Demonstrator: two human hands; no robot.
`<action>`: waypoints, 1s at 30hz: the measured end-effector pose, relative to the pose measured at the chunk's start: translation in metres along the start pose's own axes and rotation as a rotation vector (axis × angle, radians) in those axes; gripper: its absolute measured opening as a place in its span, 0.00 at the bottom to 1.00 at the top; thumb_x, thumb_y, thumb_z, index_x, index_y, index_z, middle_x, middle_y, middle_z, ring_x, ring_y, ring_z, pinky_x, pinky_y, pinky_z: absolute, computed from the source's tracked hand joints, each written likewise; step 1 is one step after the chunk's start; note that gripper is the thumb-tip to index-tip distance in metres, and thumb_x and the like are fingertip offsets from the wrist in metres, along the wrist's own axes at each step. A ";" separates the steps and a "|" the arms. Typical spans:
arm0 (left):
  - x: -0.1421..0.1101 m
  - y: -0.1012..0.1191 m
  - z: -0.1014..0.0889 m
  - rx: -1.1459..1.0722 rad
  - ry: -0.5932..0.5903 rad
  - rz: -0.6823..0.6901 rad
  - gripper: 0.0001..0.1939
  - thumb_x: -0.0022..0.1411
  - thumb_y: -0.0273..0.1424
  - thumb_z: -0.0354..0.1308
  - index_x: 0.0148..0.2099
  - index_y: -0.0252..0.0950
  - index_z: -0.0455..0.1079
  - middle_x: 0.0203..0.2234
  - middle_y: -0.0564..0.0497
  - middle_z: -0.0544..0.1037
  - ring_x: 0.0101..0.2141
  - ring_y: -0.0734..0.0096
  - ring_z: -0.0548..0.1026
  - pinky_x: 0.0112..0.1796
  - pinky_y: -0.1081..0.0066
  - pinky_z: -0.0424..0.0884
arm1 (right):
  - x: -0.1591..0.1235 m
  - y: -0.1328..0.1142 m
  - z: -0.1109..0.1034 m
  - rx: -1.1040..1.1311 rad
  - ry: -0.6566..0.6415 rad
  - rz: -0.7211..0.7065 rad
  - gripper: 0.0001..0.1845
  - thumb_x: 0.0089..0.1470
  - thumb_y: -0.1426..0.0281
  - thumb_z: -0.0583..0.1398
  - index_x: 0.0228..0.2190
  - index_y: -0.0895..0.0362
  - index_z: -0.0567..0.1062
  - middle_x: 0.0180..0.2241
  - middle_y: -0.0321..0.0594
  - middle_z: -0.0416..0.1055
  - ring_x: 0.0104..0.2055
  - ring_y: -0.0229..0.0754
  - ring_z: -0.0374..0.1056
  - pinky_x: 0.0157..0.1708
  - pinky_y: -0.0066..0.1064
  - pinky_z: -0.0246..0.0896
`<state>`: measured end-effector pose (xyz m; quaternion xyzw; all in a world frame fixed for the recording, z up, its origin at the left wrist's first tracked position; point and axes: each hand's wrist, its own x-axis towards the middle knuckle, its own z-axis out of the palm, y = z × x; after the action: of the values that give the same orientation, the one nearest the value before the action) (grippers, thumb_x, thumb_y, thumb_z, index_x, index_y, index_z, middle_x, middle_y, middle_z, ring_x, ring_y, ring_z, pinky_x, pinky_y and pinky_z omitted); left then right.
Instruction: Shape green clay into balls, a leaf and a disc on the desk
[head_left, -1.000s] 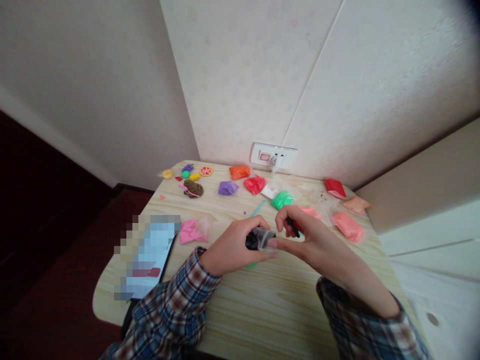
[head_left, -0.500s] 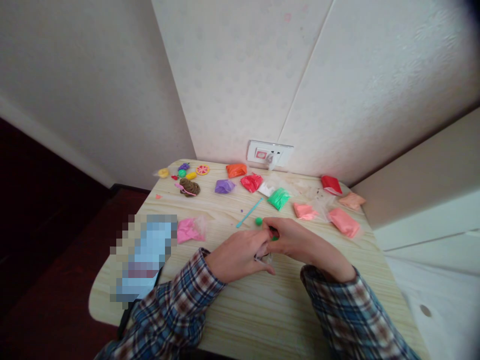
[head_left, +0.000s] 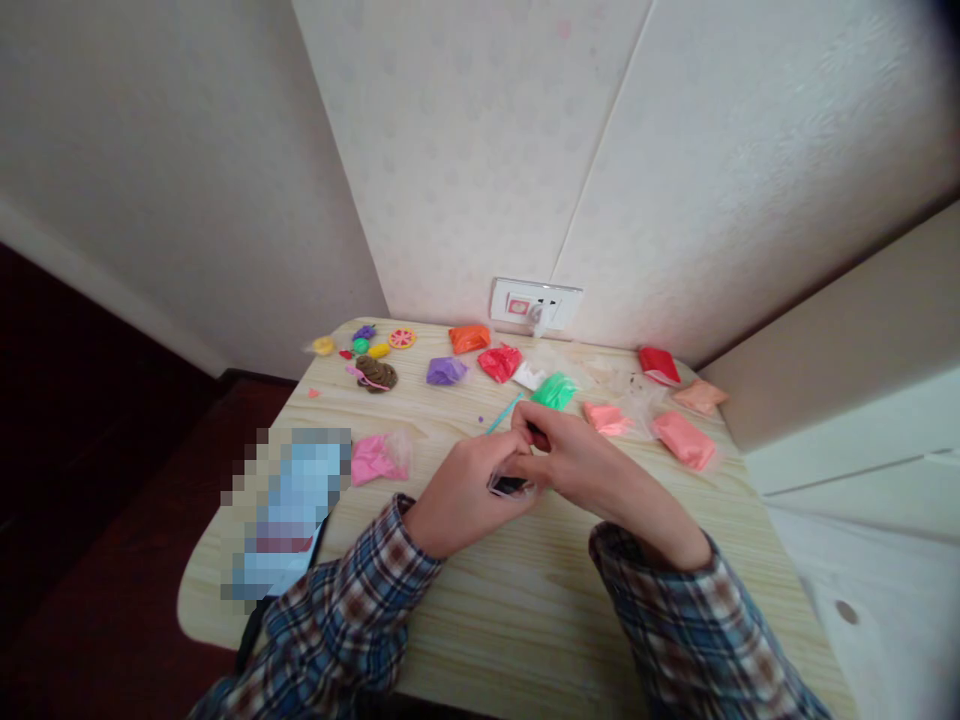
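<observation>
My left hand [head_left: 465, 495] is closed around a small clear plastic bag [head_left: 510, 485] with something black in it, which looks like modelling clay. My right hand [head_left: 577, 450] meets it from the right, its thumb and fingers pinched at the bag's upper edge. The fingertips of both hands partly hide the bag. Just beyond them, a thin turquoise modelling tool [head_left: 504, 412] lies on the table, its near end covered by my hands. A green bag of clay [head_left: 555, 391] is behind my right hand.
Bags of clay line the back: orange [head_left: 469, 338], purple [head_left: 447, 371], red [head_left: 500, 363] and salmon [head_left: 684, 440]. A pink bag [head_left: 379, 457] lies beside a blurred phone [head_left: 296, 520] at left. Small clay fruits [head_left: 379, 350] and a brown coiled piece [head_left: 376, 374] sit back left.
Both hands have moved slightly up and away from me, and the right fingers now reach over the left. The green ball that showed beyond them is hidden. More of the black content shows.
</observation>
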<state>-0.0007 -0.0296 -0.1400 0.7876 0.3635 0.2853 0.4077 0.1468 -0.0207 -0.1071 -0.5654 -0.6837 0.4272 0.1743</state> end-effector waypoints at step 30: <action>0.002 -0.004 -0.014 -0.720 0.055 -0.319 0.13 0.48 0.30 0.65 0.35 0.33 0.67 0.27 0.55 0.70 0.27 0.78 0.67 0.28 0.77 0.65 | -0.019 0.017 0.002 0.079 0.273 -0.342 0.11 0.57 0.68 0.57 0.25 0.55 0.63 0.19 0.28 0.55 0.22 0.33 0.51 0.22 0.26 0.46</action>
<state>-0.0111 -0.0206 -0.1357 0.5201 0.3688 0.3485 0.6871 0.1613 -0.0395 -0.1169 -0.4863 -0.7226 0.3374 0.3571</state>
